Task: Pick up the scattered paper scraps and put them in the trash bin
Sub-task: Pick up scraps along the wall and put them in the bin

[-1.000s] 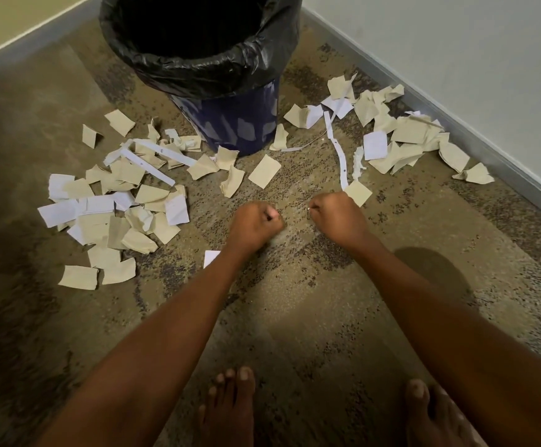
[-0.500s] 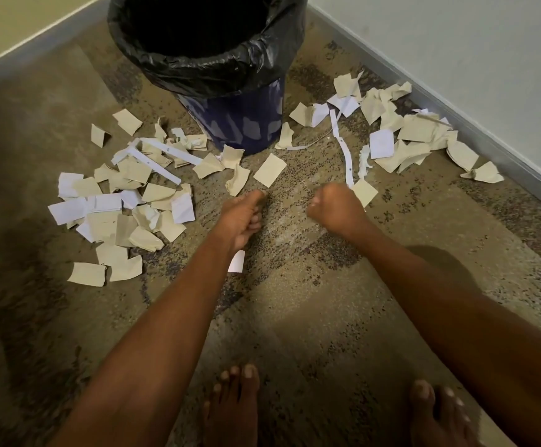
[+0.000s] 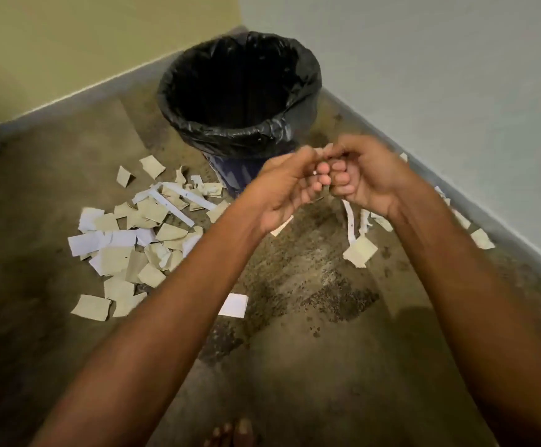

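A blue trash bin (image 3: 230, 137) lined with a black bag stands in the corner, its mouth open. My left hand (image 3: 282, 188) and my right hand (image 3: 362, 175) are raised side by side just in front of the bin's near rim, fingers curled and fingertips meeting. Each pinches a tiny paper bit, mostly hidden; a white speck (image 3: 314, 172) shows between them. A heap of beige and white paper scraps (image 3: 117, 243) lies on the floor to the left. One white scrap (image 3: 233, 305) sits under my left forearm. More scraps (image 3: 359, 251) lie to the right.
A yellow wall (image 3: 69, 43) closes off the back left and a pale wall (image 3: 456, 91) runs along the right, both with grey skirting. A scrap (image 3: 482, 238) lies against the right skirting. My bare toes (image 3: 233, 433) show at the bottom edge on the mottled carpet.
Both hands have lifted off the floor and come together in front of the bin. The view has tilted up, so the whole bin mouth now shows.
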Demonstrator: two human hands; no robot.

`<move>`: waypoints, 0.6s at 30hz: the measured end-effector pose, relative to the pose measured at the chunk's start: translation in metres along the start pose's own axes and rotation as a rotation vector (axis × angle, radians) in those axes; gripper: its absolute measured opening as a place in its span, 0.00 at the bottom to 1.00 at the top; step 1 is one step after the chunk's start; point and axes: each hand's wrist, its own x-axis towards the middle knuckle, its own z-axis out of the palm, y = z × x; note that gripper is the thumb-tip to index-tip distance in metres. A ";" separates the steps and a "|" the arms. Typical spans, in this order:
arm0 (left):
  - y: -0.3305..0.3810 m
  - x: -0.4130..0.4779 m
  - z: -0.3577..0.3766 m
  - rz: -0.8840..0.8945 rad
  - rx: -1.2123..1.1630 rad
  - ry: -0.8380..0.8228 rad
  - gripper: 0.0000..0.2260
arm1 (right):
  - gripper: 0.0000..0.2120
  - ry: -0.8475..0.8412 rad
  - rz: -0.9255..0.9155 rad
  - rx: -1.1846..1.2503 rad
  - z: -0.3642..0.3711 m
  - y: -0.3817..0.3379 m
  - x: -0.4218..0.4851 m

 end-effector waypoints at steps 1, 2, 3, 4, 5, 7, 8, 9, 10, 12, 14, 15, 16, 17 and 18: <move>0.021 -0.001 0.005 0.030 0.009 -0.020 0.05 | 0.07 -0.008 -0.042 -0.017 0.009 -0.022 -0.002; 0.042 -0.002 0.009 0.058 0.032 -0.037 0.05 | 0.07 -0.014 -0.084 -0.022 0.017 -0.043 -0.003; 0.064 -0.001 0.011 0.085 0.065 -0.047 0.06 | 0.07 -0.019 -0.124 -0.016 0.026 -0.063 -0.002; 0.086 0.001 0.012 0.111 0.106 -0.053 0.07 | 0.07 -0.015 -0.156 -0.013 0.035 -0.081 0.002; 0.107 0.003 0.012 0.130 0.143 -0.054 0.08 | 0.08 -0.006 -0.179 -0.020 0.043 -0.097 0.008; 0.147 0.010 0.006 0.135 0.212 -0.034 0.08 | 0.10 0.016 -0.193 -0.075 0.060 -0.122 0.025; 0.163 0.015 0.000 0.120 0.247 -0.010 0.07 | 0.11 0.039 -0.186 -0.109 0.068 -0.131 0.035; 0.177 0.019 -0.006 0.101 0.274 0.018 0.07 | 0.11 0.069 -0.178 -0.143 0.075 -0.137 0.046; 0.187 0.024 -0.014 0.082 0.288 0.052 0.07 | 0.10 0.105 -0.169 -0.175 0.081 -0.141 0.057; 0.201 0.033 -0.031 0.060 0.336 0.123 0.06 | 0.08 0.160 -0.133 -0.238 0.091 -0.143 0.078; 0.206 0.040 -0.047 0.036 0.459 0.190 0.08 | 0.08 0.187 -0.080 -0.320 0.097 -0.140 0.098; 0.207 0.042 -0.054 0.018 0.519 0.211 0.08 | 0.09 0.200 -0.056 -0.362 0.100 -0.137 0.106; 0.207 0.045 -0.061 -0.002 0.550 0.220 0.09 | 0.11 0.209 -0.032 -0.397 0.102 -0.135 0.113; 0.205 0.045 -0.066 -0.023 0.579 0.224 0.10 | 0.12 0.214 -0.012 -0.430 0.104 -0.133 0.118; 0.204 0.048 -0.072 -0.044 0.587 0.225 0.13 | 0.14 0.214 0.003 -0.463 0.105 -0.130 0.122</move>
